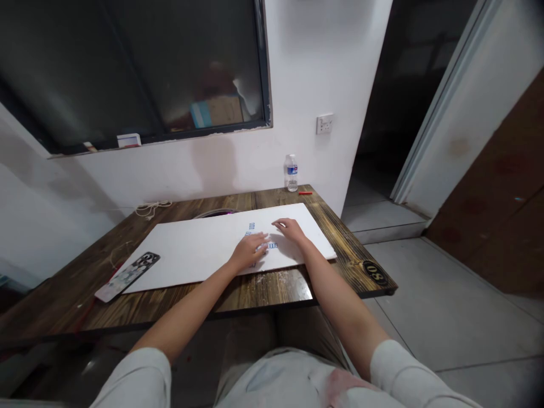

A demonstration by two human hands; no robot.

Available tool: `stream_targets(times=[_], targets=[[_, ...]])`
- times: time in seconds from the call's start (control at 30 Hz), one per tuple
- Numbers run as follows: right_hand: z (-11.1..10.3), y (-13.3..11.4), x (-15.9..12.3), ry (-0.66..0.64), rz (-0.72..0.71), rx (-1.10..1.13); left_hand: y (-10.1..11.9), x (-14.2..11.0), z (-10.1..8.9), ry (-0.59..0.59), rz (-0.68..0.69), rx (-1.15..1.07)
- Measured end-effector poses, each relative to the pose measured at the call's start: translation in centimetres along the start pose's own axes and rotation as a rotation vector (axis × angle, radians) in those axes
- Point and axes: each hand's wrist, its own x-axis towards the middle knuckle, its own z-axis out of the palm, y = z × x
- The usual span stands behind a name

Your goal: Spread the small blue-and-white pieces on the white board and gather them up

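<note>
A large white board (191,252) lies flat on the wooden table (272,290). Small blue printed marks (272,245) show on it, with more (250,225) farther up. My left hand (249,252) rests palm down on the board, touching the blue marks and holding nothing visible. My right hand (291,229) lies on the board just beyond it, with its fingers on the white surface and nothing in them. Part of the marks is hidden under my left hand.
A phone in a patterned case (127,276) lies at the board's left edge. A water bottle (291,173) and a red marker (305,192) stand at the far edge, near a white cord (152,208). Beyond the table's right edge is a tiled floor (442,300).
</note>
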Motion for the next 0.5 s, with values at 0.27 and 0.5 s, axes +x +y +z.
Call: stream_targets(times=[0.27, 0.5], targets=[[0.0, -0.5, -0.2, -0.019, -0.009, -0.054, 0.6, -8.1, -0.3, -0.078, 0.035, 0.134], [0.2, 0.0, -0.2, -0.031, 0.007, -0.043, -3.7, -6.5, -0.7, -0.033, -0.221, 0.194]])
